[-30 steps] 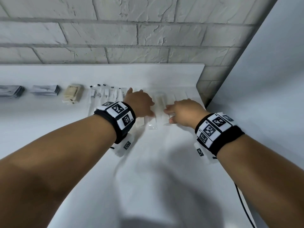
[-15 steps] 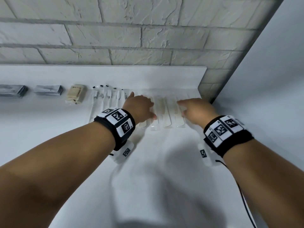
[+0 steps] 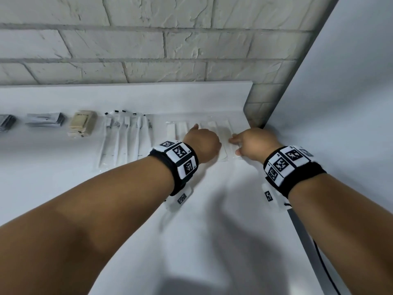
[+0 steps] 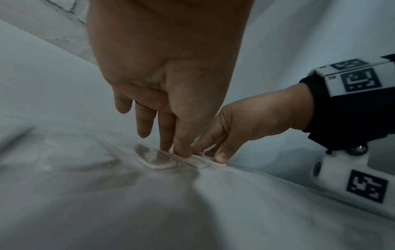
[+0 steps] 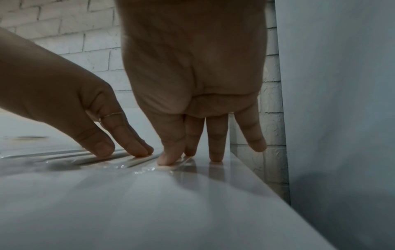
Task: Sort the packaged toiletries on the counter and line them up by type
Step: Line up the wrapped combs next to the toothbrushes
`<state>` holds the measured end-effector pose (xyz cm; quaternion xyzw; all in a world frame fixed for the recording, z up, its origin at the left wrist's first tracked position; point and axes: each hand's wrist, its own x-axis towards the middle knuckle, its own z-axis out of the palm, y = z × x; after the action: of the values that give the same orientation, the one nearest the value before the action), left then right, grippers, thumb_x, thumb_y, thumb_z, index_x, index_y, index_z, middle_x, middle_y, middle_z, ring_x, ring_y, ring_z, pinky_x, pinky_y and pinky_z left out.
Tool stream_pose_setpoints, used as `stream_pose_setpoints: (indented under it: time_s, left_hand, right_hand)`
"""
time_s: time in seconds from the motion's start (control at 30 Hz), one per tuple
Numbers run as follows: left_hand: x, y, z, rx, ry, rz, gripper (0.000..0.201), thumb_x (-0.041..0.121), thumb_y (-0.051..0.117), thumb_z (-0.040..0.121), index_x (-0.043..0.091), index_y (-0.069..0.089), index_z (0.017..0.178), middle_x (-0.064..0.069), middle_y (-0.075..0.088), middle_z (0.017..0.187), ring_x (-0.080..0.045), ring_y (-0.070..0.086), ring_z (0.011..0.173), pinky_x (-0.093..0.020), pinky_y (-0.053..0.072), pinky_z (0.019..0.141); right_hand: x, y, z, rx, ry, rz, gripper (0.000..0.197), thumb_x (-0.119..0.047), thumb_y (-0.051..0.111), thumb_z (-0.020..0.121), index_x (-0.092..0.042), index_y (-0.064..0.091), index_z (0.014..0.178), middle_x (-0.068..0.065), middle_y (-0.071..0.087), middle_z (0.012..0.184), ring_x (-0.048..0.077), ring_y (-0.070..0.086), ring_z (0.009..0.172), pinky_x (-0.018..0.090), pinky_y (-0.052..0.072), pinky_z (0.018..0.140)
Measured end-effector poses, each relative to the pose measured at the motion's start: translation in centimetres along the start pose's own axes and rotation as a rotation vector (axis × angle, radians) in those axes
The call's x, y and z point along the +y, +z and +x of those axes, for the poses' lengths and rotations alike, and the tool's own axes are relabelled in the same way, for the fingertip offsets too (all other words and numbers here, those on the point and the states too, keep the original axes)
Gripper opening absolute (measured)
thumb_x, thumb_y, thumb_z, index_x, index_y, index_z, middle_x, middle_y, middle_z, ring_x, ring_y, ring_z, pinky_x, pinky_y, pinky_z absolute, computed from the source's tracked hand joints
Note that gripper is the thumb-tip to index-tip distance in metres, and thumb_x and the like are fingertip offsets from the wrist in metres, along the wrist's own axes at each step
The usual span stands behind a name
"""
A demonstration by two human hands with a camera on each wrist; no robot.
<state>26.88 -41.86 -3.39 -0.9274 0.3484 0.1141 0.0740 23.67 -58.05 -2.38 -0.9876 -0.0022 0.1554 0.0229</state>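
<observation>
Several flat white items in clear wrappers lie side by side at the back right of the white counter. My left hand rests on the middle of this row, its straight fingertips pressing on a wrapper. My right hand is just right of it, thumb and straight fingertips pressing down on the rightmost wrappers near the counter's right end. Neither hand grips anything. The hands hide part of the row.
Left of the row lie wrapped toothbrushes, beige boxes, grey sachets and dark sachets, all along the back. A brick wall stands behind, a white panel at the right. A black cable hangs off the right edge.
My right hand slid to the right, spreading the wrapped items into a row. The left hand stayed on the row, and the two hands now sit close together.
</observation>
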Motion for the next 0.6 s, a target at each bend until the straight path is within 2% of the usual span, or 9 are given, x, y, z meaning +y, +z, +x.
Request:
stream_pose_setpoints:
  time_s: [0.1,0.17,0.23,0.3,0.4,0.5,0.6]
  left_hand:
    - [-0.2,0.3,-0.1,0.021,0.019,-0.023,0.036,0.027,0.031,0.099,0.021,0.056,0.124,0.0,0.057,0.13,-0.023,0.04,0.134,-0.048,0.011,0.116]
    - [-1.3,0.2,-0.5,0.037,-0.004,-0.058,0.039,0.025,0.036,0.097,0.023,0.051,0.133,0.001,0.051,0.139,-0.021,0.033,0.139,-0.048,0.008,0.117]
    - [-3.1,-0.1,-1.2,0.042,-0.101,-0.066,0.045,0.027,0.041,0.097,0.026,0.042,0.142,0.003,0.042,0.149,-0.018,0.027,0.143,-0.046,0.002,0.119]
    - [-5.2,-0.3,-2.3,0.034,-0.202,-0.039,0.047,0.032,0.043,0.097,0.027,0.042,0.143,0.003,0.04,0.15,-0.018,0.024,0.145,-0.046,-0.001,0.119]
    - [-7.2,0.0,-3.8,-0.023,-0.284,-0.007,0.045,0.041,0.048,0.094,0.027,0.05,0.138,0.003,0.047,0.144,-0.019,0.029,0.142,-0.048,-0.002,0.118]
    - [-7.5,0.3,-4.4,-0.091,-0.309,-0.03,0.048,0.048,0.055,0.09,0.024,0.056,0.132,0.002,0.054,0.136,-0.02,0.04,0.135,-0.05,-0.002,0.117]
    - [-7.2,0.6,-4.7,-0.083,-0.313,-0.045,0.049,0.048,0.057,0.088,0.024,0.057,0.131,0.002,0.055,0.135,-0.021,0.043,0.133,-0.049,0.0,0.118]
  right_hand:
    - [0.0,0.1,-0.1,0.004,-0.003,-0.001,0.051,-0.024,0.061,0.091,-0.031,0.048,0.14,-0.012,0.037,0.152,0.019,0.04,0.137,0.029,0.032,0.109]
    - [0.1,0.1,-0.3,0.002,-0.005,0.009,0.05,-0.023,0.06,0.092,-0.03,0.048,0.14,-0.012,0.036,0.152,0.019,0.039,0.137,0.029,0.032,0.111]
    - [0.1,0.1,-0.5,0.0,-0.01,0.036,0.049,-0.021,0.058,0.092,-0.029,0.048,0.14,-0.011,0.035,0.153,0.019,0.038,0.138,0.031,0.031,0.112]
    - [0.1,0.2,-0.6,-0.002,-0.009,0.059,0.049,-0.019,0.058,0.092,-0.027,0.048,0.14,-0.01,0.035,0.153,0.019,0.038,0.138,0.032,0.031,0.112]
    - [-0.1,0.2,-0.5,-0.006,-0.006,0.06,0.05,-0.018,0.058,0.092,-0.026,0.047,0.14,-0.009,0.034,0.154,0.019,0.037,0.138,0.032,0.03,0.113]
    - [-0.1,0.2,-0.5,-0.008,-0.002,0.066,0.05,-0.017,0.057,0.093,-0.026,0.047,0.141,-0.008,0.034,0.154,0.019,0.037,0.139,0.031,0.029,0.113]
    - [-0.2,0.2,-0.6,-0.013,-0.007,0.054,0.05,-0.018,0.057,0.093,-0.026,0.046,0.141,-0.008,0.034,0.154,0.02,0.036,0.139,0.032,0.03,0.113]
